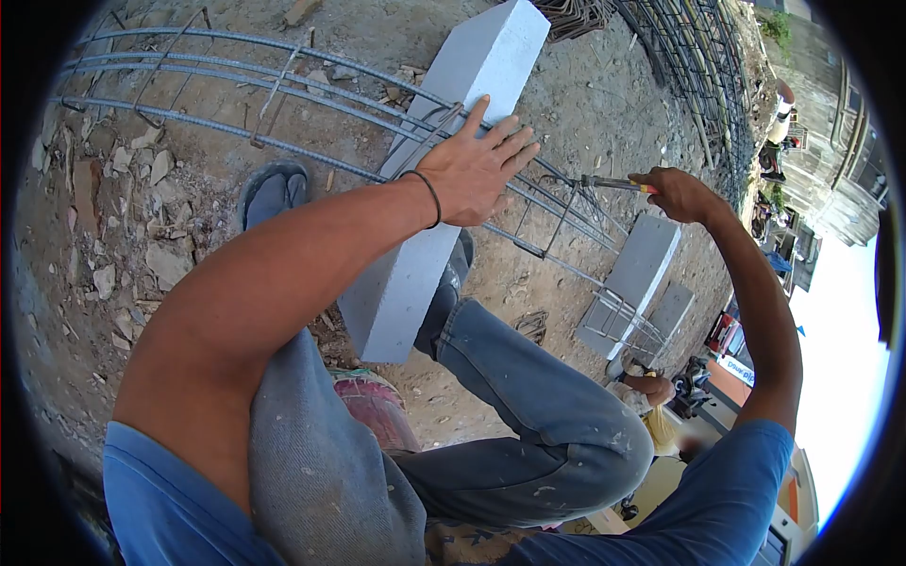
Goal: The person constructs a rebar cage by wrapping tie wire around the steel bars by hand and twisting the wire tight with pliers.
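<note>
My left hand (467, 174) lies palm down with its fingers spread, on the steel rebar cage (330, 91) where it crosses a long pale block (495, 61). A dark band circles that wrist. Farther right, my right hand (684, 195) is closed around the red and yellow handle of a metal hand tool (615, 183), which looks like pincers. Its jaws meet the cage at a stirrup with thin wire around it; the exact grip there is too small to make out. The cage's far end rests by a second pale block (634, 269).
Broken stones (170, 264) litter the dirt at left. More rebar cages (694, 75) lie at the upper right. A reddish sack (373, 406) is under my legs. Another person (651, 389) crouches beyond the second block, near a smaller grey block (672, 311).
</note>
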The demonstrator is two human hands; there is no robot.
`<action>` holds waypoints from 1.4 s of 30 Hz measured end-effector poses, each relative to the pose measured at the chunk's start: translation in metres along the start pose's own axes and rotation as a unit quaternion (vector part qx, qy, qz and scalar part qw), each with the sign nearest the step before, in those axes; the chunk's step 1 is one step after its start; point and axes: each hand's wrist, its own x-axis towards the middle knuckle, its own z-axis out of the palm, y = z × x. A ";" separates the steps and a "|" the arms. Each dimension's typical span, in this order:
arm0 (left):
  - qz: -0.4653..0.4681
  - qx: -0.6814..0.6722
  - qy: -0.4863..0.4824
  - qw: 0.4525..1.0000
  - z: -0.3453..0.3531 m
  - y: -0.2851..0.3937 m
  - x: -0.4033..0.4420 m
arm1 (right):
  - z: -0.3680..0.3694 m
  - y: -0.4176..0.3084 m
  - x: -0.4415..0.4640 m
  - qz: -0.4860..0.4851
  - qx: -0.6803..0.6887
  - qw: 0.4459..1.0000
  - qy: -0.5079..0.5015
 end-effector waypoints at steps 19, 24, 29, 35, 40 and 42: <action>0.001 -0.003 0.002 1.000 0.000 0.000 0.000 | 0.000 -0.005 0.001 0.008 0.001 1.000 0.000; 0.000 -0.006 0.003 1.000 0.000 0.000 0.000 | 0.005 0.000 0.001 0.003 -0.015 0.999 0.030; -0.001 -0.010 0.005 1.000 0.001 0.000 0.000 | 0.005 0.003 0.005 0.010 -0.051 0.997 0.055; 0.001 -0.002 -0.011 1.000 -0.003 0.000 -0.001 | 0.001 -0.003 0.009 0.037 -0.063 0.996 0.048; 0.001 0.002 -0.012 1.000 -0.002 0.000 0.000 | -0.003 -0.005 0.017 0.075 -0.070 0.995 0.009; 0.001 0.001 -0.013 1.000 -0.004 0.000 -0.001 | -0.007 -0.012 0.013 0.080 -0.082 0.993 0.002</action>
